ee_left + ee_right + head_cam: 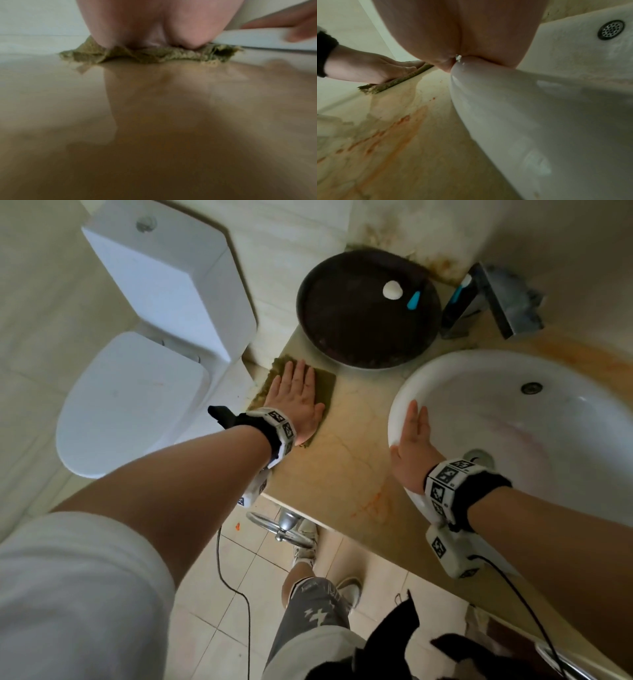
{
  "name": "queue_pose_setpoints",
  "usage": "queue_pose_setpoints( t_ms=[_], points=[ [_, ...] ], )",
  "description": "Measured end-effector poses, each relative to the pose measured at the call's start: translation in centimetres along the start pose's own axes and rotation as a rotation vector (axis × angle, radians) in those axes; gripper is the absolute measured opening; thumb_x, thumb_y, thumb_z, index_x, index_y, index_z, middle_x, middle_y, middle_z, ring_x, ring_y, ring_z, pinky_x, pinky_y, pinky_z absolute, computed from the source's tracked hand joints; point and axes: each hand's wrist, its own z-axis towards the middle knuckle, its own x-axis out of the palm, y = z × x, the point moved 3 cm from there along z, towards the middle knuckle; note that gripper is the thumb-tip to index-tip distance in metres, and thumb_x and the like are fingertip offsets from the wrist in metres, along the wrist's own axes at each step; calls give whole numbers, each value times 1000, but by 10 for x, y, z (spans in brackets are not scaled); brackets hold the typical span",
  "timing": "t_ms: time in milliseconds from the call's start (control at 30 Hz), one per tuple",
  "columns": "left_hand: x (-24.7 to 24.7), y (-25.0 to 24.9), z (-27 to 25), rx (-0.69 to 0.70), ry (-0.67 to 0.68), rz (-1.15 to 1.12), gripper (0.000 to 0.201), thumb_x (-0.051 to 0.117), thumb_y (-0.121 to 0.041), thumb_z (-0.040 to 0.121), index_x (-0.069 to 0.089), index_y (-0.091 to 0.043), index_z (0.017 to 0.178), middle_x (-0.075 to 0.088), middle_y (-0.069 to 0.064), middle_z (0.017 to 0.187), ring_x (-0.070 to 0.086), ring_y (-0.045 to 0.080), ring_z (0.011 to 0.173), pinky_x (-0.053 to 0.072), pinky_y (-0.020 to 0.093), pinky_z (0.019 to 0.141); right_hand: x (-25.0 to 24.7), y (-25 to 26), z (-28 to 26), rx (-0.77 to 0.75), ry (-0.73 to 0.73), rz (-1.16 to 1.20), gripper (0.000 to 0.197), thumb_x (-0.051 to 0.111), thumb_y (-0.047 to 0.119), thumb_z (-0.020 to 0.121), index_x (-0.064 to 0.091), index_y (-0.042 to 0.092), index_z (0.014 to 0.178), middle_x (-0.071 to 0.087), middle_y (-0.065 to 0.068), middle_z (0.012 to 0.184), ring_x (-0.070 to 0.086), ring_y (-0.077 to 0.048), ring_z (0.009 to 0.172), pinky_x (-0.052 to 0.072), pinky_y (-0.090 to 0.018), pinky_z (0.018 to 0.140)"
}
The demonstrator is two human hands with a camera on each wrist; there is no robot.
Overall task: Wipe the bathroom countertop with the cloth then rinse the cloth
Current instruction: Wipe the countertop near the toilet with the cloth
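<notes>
Head cam overhead, downward; wrist cams low, close, sharing countertop [346, 460].

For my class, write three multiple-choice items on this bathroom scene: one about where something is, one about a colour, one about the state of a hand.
1. Where does the cloth lie?
A. in the basin
B. on the countertop by its left edge
C. on the toilet lid

2. What colour is the round tray behind the cloth?
A. white
B. blue
C. dark brown

3. How is the right hand?
A. flat, fingers straight, on the basin rim
B. clenched round the cloth
C. turning the tap

Key: 1 B, the left hand presses it flat there; 2 C, its surface is dark; 3 A, both head and right wrist views show the palm on the rim.
</notes>
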Motion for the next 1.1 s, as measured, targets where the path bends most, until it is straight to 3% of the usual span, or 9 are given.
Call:
queue_pose_setpoints(
  t_ms=[233, 333, 467, 600, 767, 867, 1033, 1100],
  points=[
    [23, -70, -36, 212, 49, 62, 71, 18, -51, 95, -13, -20, 150, -23, 4, 157, -21, 23, 144, -7, 42, 118, 1, -1, 1, -15, -52, 48, 80, 40, 16, 97, -23, 11, 147, -21, -17, 156, 31, -34, 140, 43, -36, 96],
    [28, -60, -44, 257, 25, 82, 69, 18, -52, 96, -13, -23, 150, -21, 2, 158, -20, 22, 145, -5, 42, 119, 1, -1, 2, -16, -52, 49, 79, 39, 17, 98, -22, 12, 148, -21, -15, 157, 33, -35, 139, 43, -37, 96],
    [22, -41, -56, 342, -2, 45, 71, 33, -50, 96, -6, -28, 151, -16, 0, 159, -12, 22, 146, 0, 41, 119, 0, -2, 0, -11, -33, 68, 79, 39, 17, 98, -24, 13, 147, -24, -15, 156, 28, -35, 141, 43, -40, 102],
    [22, -40, -61, 447, -29, 161, 72, 38, -45, 96, -5, -26, 151, -11, 0, 159, -11, 22, 146, -2, 42, 119, 1, 0, -2, 4, -27, 59, 80, 39, 17, 98, -24, 13, 146, -23, -15, 156, 23, -36, 143, 39, -42, 106],
    [23, -40, -43, 430, 0, 195, 79, 26, -62, 93, -8, -22, 151, -14, 1, 159, -13, 22, 146, -4, 40, 119, 0, 0, -1, 13, -23, 9, 79, 38, 17, 99, -25, 11, 146, -24, -16, 156, 12, -34, 146, 34, -42, 109],
    [27, -18, -45, 320, -7, 130, 85, 28, -68, 90, -11, -23, 151, -16, 0, 159, -15, 20, 146, -2, 40, 120, 2, -2, 1, 13, 10, -19, 78, 36, 17, 99, -27, 7, 144, -27, -17, 154, 0, -34, 147, 32, -42, 111],
    [26, 22, -52, 157, 4, 102, 88, 21, -72, 86, -17, -24, 148, -22, -2, 157, -19, 18, 144, -2, 40, 120, 1, -2, 0, 10, 23, -60, 69, 32, 17, 100, -17, 4, 148, -25, -22, 153, 2, -40, 145, 29, -47, 113],
    [25, 22, -52, 129, 1, 102, 88, 17, -74, 85, -17, -24, 149, -22, -2, 157, -19, 18, 144, -4, 39, 119, -2, 0, -2, 37, 12, -17, 75, 34, 18, 100, -25, 7, 145, -27, -19, 153, 9, -36, 146, 37, -43, 108]
  ],
)
